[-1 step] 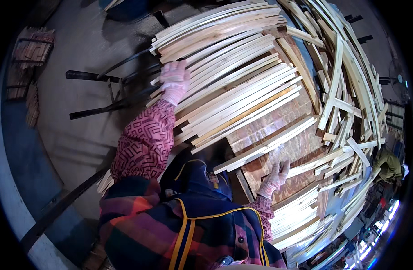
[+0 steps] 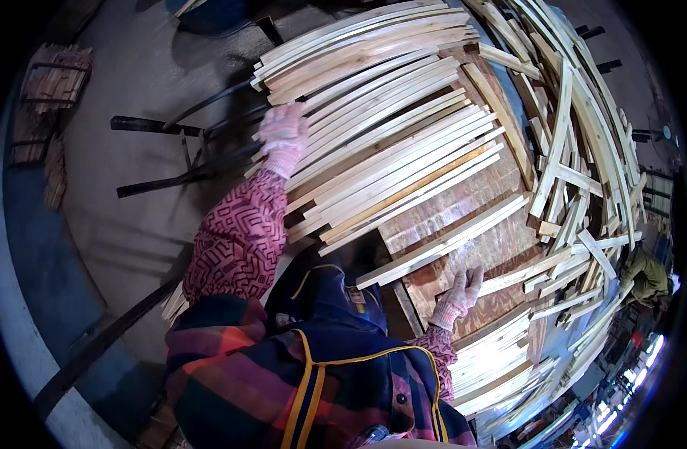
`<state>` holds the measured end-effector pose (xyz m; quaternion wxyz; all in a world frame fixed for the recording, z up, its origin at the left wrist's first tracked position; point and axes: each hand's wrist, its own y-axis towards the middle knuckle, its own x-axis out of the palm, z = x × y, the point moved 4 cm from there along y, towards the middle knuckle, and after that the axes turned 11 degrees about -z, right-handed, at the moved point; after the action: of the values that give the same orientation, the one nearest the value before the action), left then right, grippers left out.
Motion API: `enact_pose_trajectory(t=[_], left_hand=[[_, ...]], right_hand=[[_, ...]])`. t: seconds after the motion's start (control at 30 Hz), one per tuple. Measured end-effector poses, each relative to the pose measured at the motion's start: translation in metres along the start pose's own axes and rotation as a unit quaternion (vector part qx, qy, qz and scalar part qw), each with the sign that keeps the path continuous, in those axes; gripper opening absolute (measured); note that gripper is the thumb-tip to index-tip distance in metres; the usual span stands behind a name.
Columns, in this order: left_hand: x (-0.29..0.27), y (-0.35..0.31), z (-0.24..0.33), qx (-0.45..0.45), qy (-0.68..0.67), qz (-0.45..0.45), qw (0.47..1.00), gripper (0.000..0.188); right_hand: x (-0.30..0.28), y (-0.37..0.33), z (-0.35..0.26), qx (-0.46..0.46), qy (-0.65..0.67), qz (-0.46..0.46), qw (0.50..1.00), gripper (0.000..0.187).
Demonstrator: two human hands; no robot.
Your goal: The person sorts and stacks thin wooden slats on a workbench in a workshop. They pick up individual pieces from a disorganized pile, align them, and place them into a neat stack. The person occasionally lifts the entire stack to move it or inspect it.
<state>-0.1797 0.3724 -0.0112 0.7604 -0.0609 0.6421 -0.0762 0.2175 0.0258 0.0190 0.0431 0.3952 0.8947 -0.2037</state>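
Light wooden strips [image 2: 403, 161] lie side by side in a wide row on a brown board. My left hand [image 2: 285, 133], in a pale glove with a pink patterned sleeve, is at the left ends of the strips, fingers stretched out. Whether it touches them I cannot tell. My right hand [image 2: 457, 298], also gloved, is over the brown board [image 2: 500, 239], open with its fingers apart and nothing in it. Between the row and my right hand lies a separate pair of strips [image 2: 444, 243].
A jumbled heap of wooden pieces [image 2: 575, 179] covers the far right side. More strips [image 2: 493, 363] lie beside my right forearm. Dark metal legs [image 2: 152, 125] stick out at the left above the floor. Stacked wood [image 2: 55, 78] stands far left; a person [image 2: 644, 275] bends at the far right.
My left hand has shifted slightly left and down along the strip ends. My right hand and the strips look unchanged.
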Motion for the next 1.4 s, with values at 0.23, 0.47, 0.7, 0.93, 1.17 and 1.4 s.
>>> enact_pose_trajectory(t=[0.23,0.47,0.7,0.93,1.17,1.4], left_hand=[[0.003,-0.008,-0.078,-0.158,-0.074,-0.131,0.976,0.041],[-0.019,-0.024,-0.073,0.035,-0.136,-0.069,0.988,0.034],[-0.067,-0.082,-0.086,-0.085,-0.521,-0.143,0.837,0.022],[-0.036,-0.128,0.02,-0.175,-0.852,-0.418,0.263,0.044],[-0.023,-0.168,0.094,0.029,-0.843,-0.533,0.062,0.059],[-0.006,-0.191,0.118,0.177,-0.797,-0.576,-0.039,0.062]], right_hand=[[0.023,0.008,-0.005,0.012,0.031,-0.032,0.999,0.056],[0.054,0.016,-0.016,-0.014,0.001,-0.097,0.995,0.053],[0.083,0.017,-0.023,-0.02,0.032,-0.126,0.991,0.052],[0.136,-0.001,-0.072,-0.047,0.097,-0.204,0.973,0.049],[0.17,-0.004,-0.113,-0.072,0.114,-0.279,0.951,0.051],[0.181,0.001,-0.141,-0.066,0.216,-0.308,0.924,0.078]])
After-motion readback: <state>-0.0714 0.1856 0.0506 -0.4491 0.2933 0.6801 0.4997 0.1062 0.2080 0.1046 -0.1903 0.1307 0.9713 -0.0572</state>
